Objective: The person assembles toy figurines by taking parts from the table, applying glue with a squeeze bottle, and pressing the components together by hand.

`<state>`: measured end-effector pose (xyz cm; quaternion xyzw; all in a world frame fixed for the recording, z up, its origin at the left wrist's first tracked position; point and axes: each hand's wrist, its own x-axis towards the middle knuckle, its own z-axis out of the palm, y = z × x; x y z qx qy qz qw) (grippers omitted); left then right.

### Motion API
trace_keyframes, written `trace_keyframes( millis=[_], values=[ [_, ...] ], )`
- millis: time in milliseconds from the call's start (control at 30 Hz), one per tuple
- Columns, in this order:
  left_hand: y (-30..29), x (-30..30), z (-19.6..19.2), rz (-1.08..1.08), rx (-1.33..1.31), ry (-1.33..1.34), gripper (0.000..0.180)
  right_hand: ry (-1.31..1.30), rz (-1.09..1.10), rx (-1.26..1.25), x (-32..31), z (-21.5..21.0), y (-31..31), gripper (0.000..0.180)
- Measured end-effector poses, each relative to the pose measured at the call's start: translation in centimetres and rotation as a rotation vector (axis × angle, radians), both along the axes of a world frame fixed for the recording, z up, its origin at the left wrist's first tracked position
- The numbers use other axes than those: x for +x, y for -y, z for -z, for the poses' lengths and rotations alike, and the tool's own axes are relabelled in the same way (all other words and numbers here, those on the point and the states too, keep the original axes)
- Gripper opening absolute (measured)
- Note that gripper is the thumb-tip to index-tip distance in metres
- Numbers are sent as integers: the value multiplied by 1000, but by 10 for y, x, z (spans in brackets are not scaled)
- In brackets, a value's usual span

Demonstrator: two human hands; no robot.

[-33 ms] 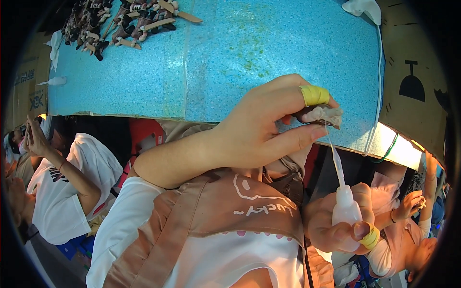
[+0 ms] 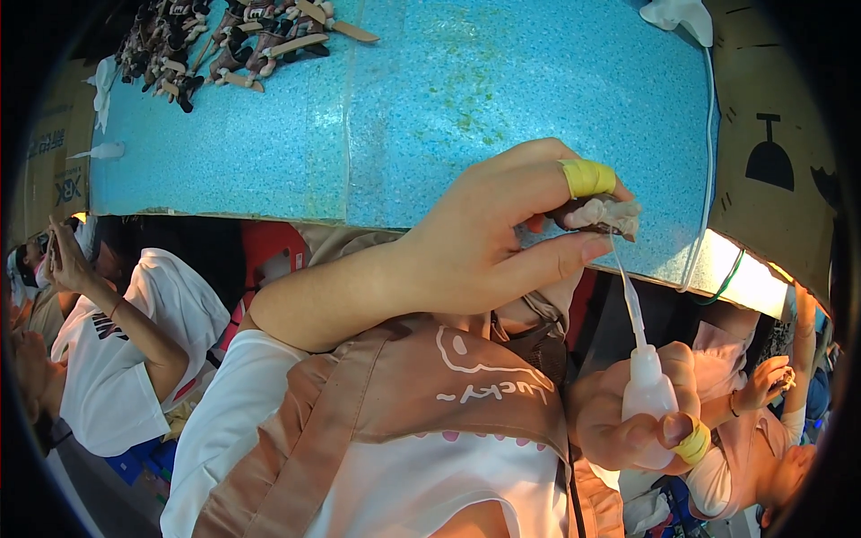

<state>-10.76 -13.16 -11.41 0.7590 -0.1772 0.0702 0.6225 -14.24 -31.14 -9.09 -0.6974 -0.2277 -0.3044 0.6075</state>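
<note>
My left hand point(image 2: 502, 235) is closed, pinching a small brown and whitish figure piece point(image 2: 607, 213) between thumb and fingers over the front edge of the blue table. Yellow tape wraps one of its fingers. Lower right, my right hand point(image 2: 599, 421) grips a small white squeeze bottle point(image 2: 647, 394), with tape on a finger too. The bottle points upward, and its long thin clear nozzle point(image 2: 631, 300) reaches the underside of the figure piece. Whether the tip touches it or stops just short, I cannot tell. My fingers hide much of the piece.
A pile of small brown figures with flat wooden-looking strips point(image 2: 260, 45) lies on the blue table point(image 2: 404, 108) at the far left. Another white nozzle bottle point(image 2: 108, 151) rests at the left edge. A white cable point(image 2: 708, 161) runs down the right side. Other people sit on both sides.
The bottle and its nozzle have shifted very slightly to the right. My left hand and the figure piece have stayed in place.
</note>
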Motion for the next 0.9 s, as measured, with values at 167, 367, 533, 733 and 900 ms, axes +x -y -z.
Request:
trace_keyframes(
  millis=[167, 367, 533, 733, 900],
  values=[
    [3, 1, -3, 15, -4, -41, 32, -38, 32, 131, 2, 1, -1, 19],
    [2, 1, -5, -3, -24, -27, 32, -70, 65, 287, 5, 2, -6, 21],
    [3, 4, -3, 27, 1, -45, 32, -383, 28, 378, 19, 1, 17, 49],
    [17, -7, 0, -67, -402, -261, 33, -635, -189, 73, 67, 4, 16, 32],
    [20, -10, -2, -60, -437, -262, 30, -205, 61, -491, 101, 17, 6, 33]
  ],
)
